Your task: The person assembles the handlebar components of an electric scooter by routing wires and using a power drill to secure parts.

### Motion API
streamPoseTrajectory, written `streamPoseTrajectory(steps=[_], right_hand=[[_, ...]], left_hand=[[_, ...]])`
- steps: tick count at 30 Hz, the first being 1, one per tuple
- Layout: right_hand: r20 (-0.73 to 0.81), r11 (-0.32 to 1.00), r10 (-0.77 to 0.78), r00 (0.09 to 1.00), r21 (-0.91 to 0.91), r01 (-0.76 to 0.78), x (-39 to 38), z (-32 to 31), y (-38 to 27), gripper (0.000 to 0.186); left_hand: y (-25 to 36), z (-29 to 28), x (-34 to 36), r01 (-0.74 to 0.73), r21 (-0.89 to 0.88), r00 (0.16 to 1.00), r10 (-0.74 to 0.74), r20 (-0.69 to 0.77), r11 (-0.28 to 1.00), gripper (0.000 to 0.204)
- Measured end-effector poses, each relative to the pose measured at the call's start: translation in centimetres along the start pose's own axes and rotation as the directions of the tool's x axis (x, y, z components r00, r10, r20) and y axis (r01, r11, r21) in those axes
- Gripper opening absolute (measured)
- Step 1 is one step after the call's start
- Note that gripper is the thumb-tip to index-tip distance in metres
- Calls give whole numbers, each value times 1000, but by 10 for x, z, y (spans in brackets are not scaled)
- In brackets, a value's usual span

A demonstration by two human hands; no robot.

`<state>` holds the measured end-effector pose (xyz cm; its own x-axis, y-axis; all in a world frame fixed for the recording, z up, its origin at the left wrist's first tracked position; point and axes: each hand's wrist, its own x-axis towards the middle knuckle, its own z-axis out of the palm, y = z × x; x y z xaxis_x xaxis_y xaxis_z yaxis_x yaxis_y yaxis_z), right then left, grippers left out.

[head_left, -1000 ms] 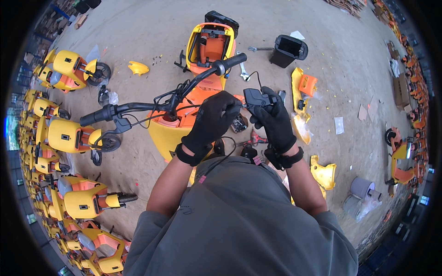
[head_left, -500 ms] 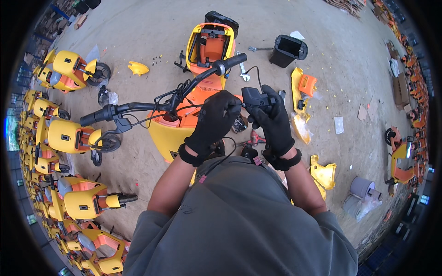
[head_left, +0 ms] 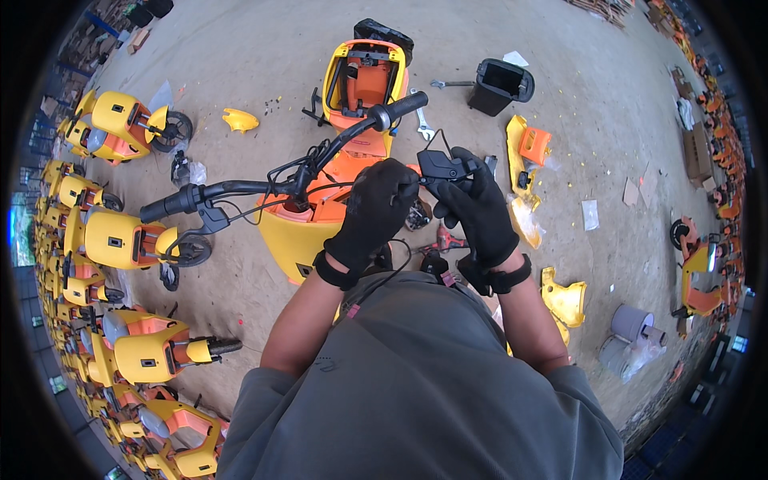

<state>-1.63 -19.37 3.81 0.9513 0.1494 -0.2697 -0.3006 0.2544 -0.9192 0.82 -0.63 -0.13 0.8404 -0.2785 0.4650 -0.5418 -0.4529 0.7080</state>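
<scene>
Black work gloves cover both hands. My right hand (head_left: 485,214) grips a black brake lever housing (head_left: 438,165), with a thin wire (head_left: 434,136) looping from its top. Close against the housing's left side, my left hand (head_left: 374,206) is closed in a pinch on a black brake cable (head_left: 338,186). The cable's very end is hidden by the fingers. That cable runs from the handlebar (head_left: 250,187) of a yellow and orange scooter (head_left: 286,240) in front of me. Another brake lever (head_left: 213,220) is mounted by the bar's left grip.
A black bin (head_left: 490,102), a wrench (head_left: 423,124) and a red power tool (head_left: 448,238) are on the floor. Yellow body panels (head_left: 563,298) lie to the right. Several yellow scooters (head_left: 120,237) line the left side; a bucket (head_left: 629,322) stands at right.
My right hand has turned the brake lever housing slightly and shifted a little down and right. My left hand keeps its pinch beside it, nearly in place.
</scene>
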Motion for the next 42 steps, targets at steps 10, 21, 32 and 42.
streamPoseTrajectory(steps=[10,21,32,42], right_hand=[[234,993,-114,966,48,105,18,-20,12,65],[272,997,-72,960,23,69,16,-18,8,76],[216,999,-19,976,37,11,14,-13,11,65],[233,998,21,972,-60,-8,14,-12,-5,65]], left_hand=[[8,-26,14,228,-201,949,-172,266,953,8],[0,-36,23,319,-268,856,-155,493,909,9],[-3,-42,35,390,-271,773,-153,616,880,9],[-4,-48,45,598,-245,594,-217,774,763,12]])
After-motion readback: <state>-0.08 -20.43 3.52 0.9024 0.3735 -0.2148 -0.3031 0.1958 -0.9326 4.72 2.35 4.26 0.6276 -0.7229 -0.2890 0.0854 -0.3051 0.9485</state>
